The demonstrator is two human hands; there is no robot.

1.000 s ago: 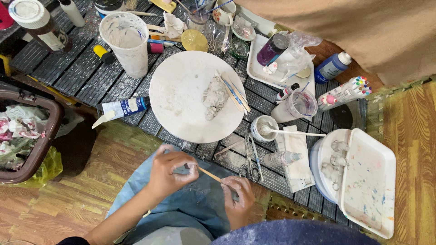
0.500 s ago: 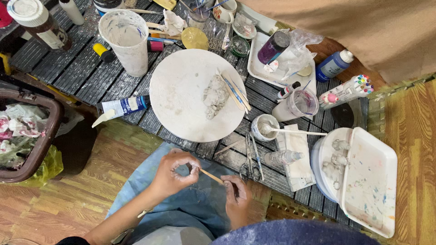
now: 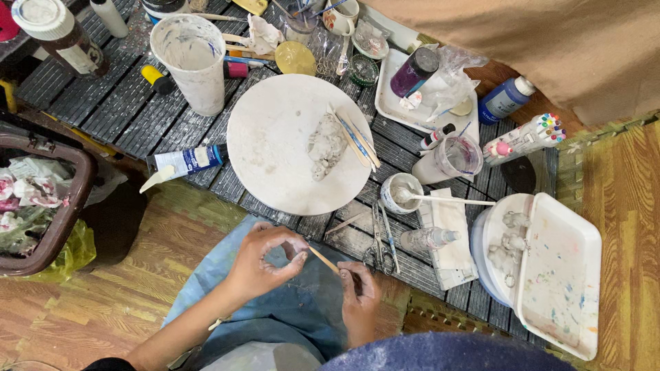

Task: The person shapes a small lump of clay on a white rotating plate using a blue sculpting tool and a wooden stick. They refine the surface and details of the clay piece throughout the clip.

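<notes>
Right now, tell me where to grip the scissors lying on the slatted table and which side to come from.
Grip the scissors by the finger loops at the near end, coming from the person's side of the slatted table. They lie flat with blades pointing away toward the small white cup, so the loops are probably the safest hold.

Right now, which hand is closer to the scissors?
Right. The right hand holds a thin stick just beside the scissors on the table; the left hand pinches a small clay bit farther off, over the lap.

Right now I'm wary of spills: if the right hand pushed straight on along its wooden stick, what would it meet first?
Probably the small clay piece pinched in the left hand.
</notes>
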